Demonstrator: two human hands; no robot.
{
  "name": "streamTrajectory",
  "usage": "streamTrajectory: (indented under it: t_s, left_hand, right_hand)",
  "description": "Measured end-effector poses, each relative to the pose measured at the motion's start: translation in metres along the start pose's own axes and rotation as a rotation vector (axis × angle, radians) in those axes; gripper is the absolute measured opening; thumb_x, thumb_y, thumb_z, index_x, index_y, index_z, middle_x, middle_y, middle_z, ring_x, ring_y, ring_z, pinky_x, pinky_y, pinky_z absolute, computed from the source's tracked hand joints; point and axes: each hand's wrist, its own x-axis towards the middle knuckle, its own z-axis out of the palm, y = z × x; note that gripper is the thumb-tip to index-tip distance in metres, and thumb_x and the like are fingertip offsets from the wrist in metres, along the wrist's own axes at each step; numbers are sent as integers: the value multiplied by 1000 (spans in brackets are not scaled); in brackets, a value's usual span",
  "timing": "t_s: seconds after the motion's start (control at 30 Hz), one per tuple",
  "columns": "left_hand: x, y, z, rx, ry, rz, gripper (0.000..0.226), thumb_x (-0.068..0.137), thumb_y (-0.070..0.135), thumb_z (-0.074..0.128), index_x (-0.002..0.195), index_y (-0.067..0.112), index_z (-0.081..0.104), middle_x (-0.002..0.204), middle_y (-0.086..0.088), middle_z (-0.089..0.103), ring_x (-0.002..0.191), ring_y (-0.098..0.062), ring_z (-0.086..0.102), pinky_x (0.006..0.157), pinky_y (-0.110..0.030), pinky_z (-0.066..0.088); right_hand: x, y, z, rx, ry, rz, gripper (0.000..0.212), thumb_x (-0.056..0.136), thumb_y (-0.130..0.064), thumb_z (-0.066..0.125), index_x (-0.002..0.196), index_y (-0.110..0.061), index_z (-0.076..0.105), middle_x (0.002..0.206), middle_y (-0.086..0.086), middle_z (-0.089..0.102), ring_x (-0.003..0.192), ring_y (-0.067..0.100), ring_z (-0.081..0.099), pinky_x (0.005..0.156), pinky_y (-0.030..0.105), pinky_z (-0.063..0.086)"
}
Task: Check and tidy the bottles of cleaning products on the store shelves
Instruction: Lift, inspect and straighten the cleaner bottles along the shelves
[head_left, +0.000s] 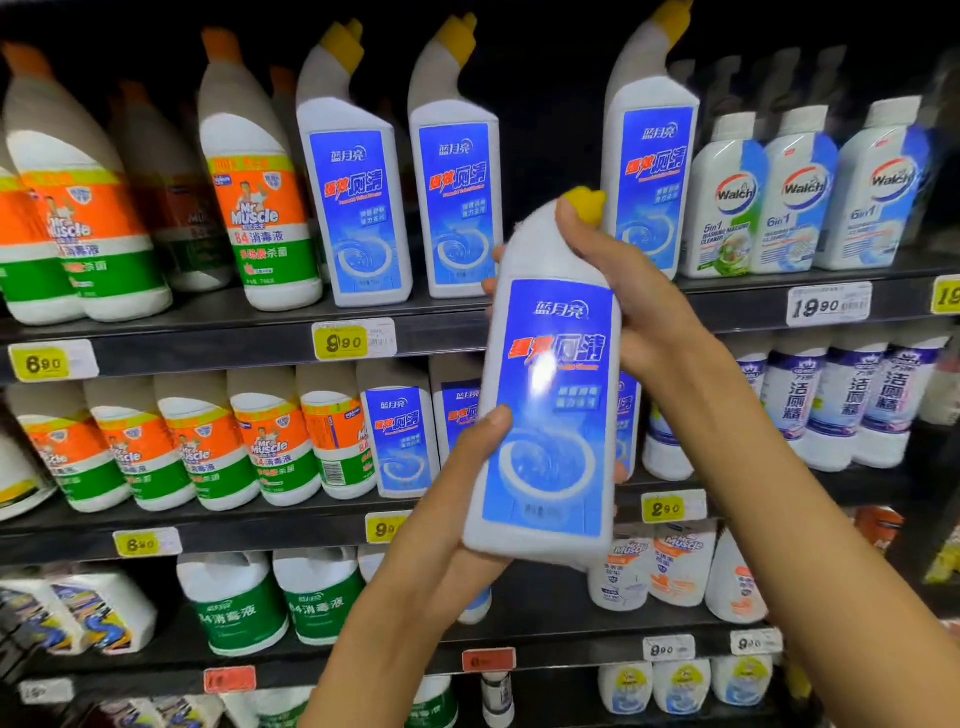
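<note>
I hold a white toilet-cleaner bottle (550, 395) with a blue label and yellow cap upright in front of the shelves, label facing me. My left hand (452, 499) grips its lower left side and base. Around the neck just under the cap, my right hand (618, 280) is closed. Three matching bottles stand on the upper shelf (218, 332): two side by side (353, 208) (457, 202) and one further right (652, 176). A gap lies between the second and third, behind the held bottle.
Orange-and-green Mr Muscle bottles (260, 218) fill the left of the top two shelves. White Walch bottles (800, 197) stand at the upper right. Yellow price tags (343, 343) line the shelf edges. Lower shelves hold green-labelled jugs (234, 608) and other cleaners.
</note>
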Motion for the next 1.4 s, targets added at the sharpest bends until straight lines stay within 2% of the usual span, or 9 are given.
streamTrajectory:
  t_s: [0.23, 0.43, 0.57, 0.7, 0.9, 1.03, 1.17, 1.3, 1.4]
  left_hand:
    - [15, -9, -25, 488, 162, 245, 72, 48, 52, 82, 109, 21, 59, 100, -2, 74, 93, -21, 71, 70, -30, 58]
    - [38, -10, -45, 760, 136, 466, 29, 73, 23, 73, 100, 26, 61, 93, 19, 73, 88, 3, 67, 71, -9, 50]
    - [51, 2, -57, 889, 162, 576, 19, 81, 5, 66, 97, 14, 62, 89, 8, 73, 85, 12, 63, 70, -5, 46]
    - [56, 10, -58, 989, 126, 652, 41, 82, 22, 69, 117, 3, 59, 104, 11, 67, 95, 15, 59, 77, -3, 44]
    - [47, -13, -49, 675, 92, 538, 56, 62, 70, 68, 101, 30, 67, 100, 4, 74, 95, -13, 70, 74, -21, 55]
    - [46, -20, -39, 608, 146, 385, 53, 61, 78, 60, 87, 32, 71, 94, 1, 75, 88, -17, 72, 68, -25, 57]
    - [46, -24, -32, 630, 215, 342, 64, 62, 68, 49, 101, 20, 61, 95, 2, 75, 88, -12, 71, 66, -20, 57]
    - [43, -27, -24, 757, 174, 561, 57, 79, 67, 51, 124, 33, 44, 111, 26, 64, 101, 3, 63, 73, -10, 50]
    - [44, -32, -19, 920, 153, 565, 76, 63, 60, 67, 129, 46, 33, 115, 40, 52, 107, 10, 55, 78, -6, 46]
  right_hand:
    - [-22, -2, 3, -331, -197, -188, 39, 83, -37, 60, 113, -12, 57, 101, 3, 73, 92, 20, 71, 77, 31, 57]
    - [-54, 1, 16, -657, -238, -497, 45, 62, -19, 83, 103, -14, 64, 98, -6, 73, 92, 7, 68, 77, 19, 53]
    - [-70, 6, 16, -729, -307, -618, 48, 64, -7, 82, 107, -11, 61, 107, -2, 67, 100, 9, 65, 84, 22, 52]
    - [-77, 9, 16, -857, -335, -762, 42, 68, -17, 79, 105, -14, 58, 104, -13, 61, 97, -5, 61, 85, 13, 46]
    - [-57, 7, 6, -411, -149, -562, 44, 67, -28, 76, 107, -17, 61, 102, -6, 71, 95, 11, 67, 80, 23, 52]
    - [-40, 10, -1, 94, -181, -243, 61, 76, -36, 71, 128, -11, 51, 130, 20, 57, 118, 39, 55, 101, 49, 42]
    - [-34, 15, -2, 125, -93, -182, 37, 83, -27, 59, 117, -14, 58, 95, 5, 73, 87, 20, 70, 81, 34, 56]
    - [-30, 16, 8, 92, 67, -210, 37, 72, -32, 59, 106, -17, 61, 93, 3, 72, 80, 14, 70, 68, 23, 57]
    - [-24, 17, 12, 30, 126, -220, 19, 81, -28, 63, 96, -18, 61, 85, 3, 69, 76, 14, 66, 65, 23, 54]
